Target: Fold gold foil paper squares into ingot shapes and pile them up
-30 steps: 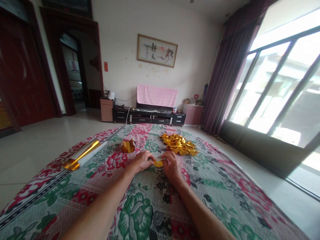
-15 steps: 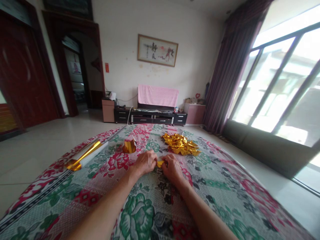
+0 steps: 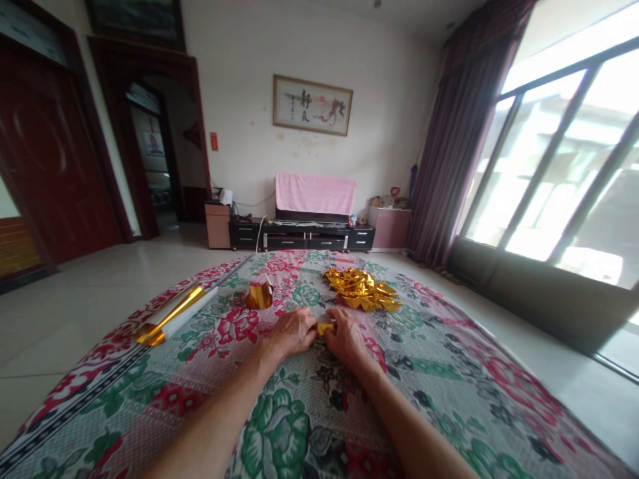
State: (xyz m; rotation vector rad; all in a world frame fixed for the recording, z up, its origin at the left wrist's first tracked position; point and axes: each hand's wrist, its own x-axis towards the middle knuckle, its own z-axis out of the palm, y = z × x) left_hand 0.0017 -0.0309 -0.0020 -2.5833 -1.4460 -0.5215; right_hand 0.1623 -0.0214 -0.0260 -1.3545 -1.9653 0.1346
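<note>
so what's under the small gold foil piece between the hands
The floral tablecloth shows on the near side of the gold foil piece. Directly beneath, it is hidden by the piece, left hand and right hand; whether anything else lies there can't be seen.

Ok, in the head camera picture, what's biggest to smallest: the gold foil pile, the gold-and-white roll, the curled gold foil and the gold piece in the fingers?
1. Gold foil pile and gold-and-white roll: too alike to rank.
2. Curled gold foil.
3. Gold piece, partly hidden.
</note>
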